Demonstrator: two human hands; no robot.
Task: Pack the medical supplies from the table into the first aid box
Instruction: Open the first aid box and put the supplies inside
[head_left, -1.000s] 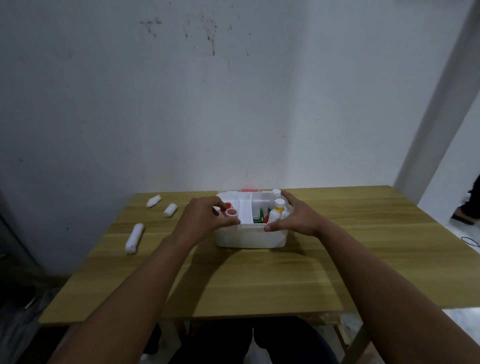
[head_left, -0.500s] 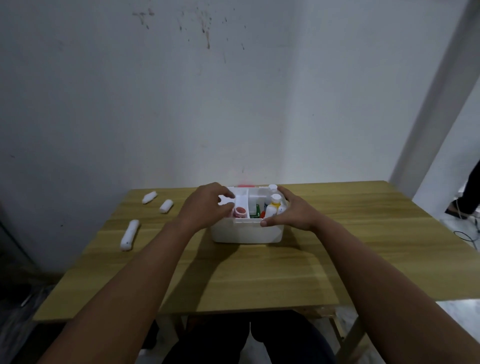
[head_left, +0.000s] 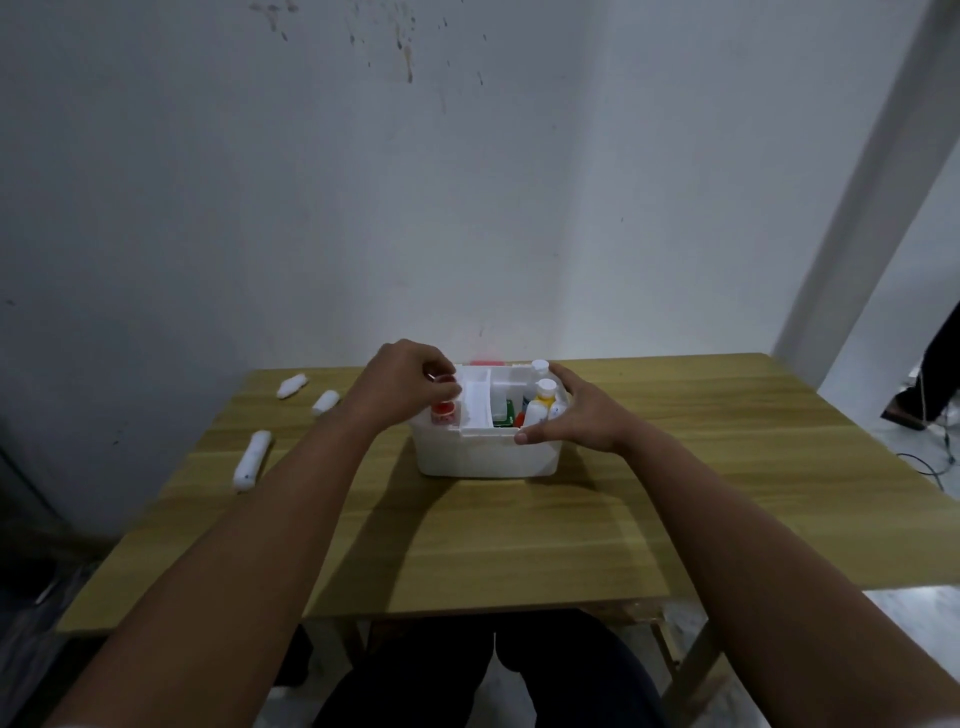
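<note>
**Hands at the open first aid box**

Both forearms reach forward from the near edge of the wooden desk (head_left: 519, 545) and meet at the white plastic first aid box (head_left: 488, 457), which sits open-topped near the desk's middle with its long axis running left to right. The left hand (head_left: 400, 384) arches over the box's left compartment, knuckles up, fingertips curled and pinching a small red-capped container (head_left: 445, 388) just above a second red-and-white one (head_left: 444, 414). The right hand (head_left: 576, 415) cups the box's right end, thumb pressed on the near rim, fingers wrapped round the far corner. Inside the right compartment stand white bottles (head_left: 540, 402), upright, one with a yellow band. Left of the box lie three white gauze rolls (head_left: 252, 460), well apart from it, each angled diagonally, far ends tilted rightward.
</note>
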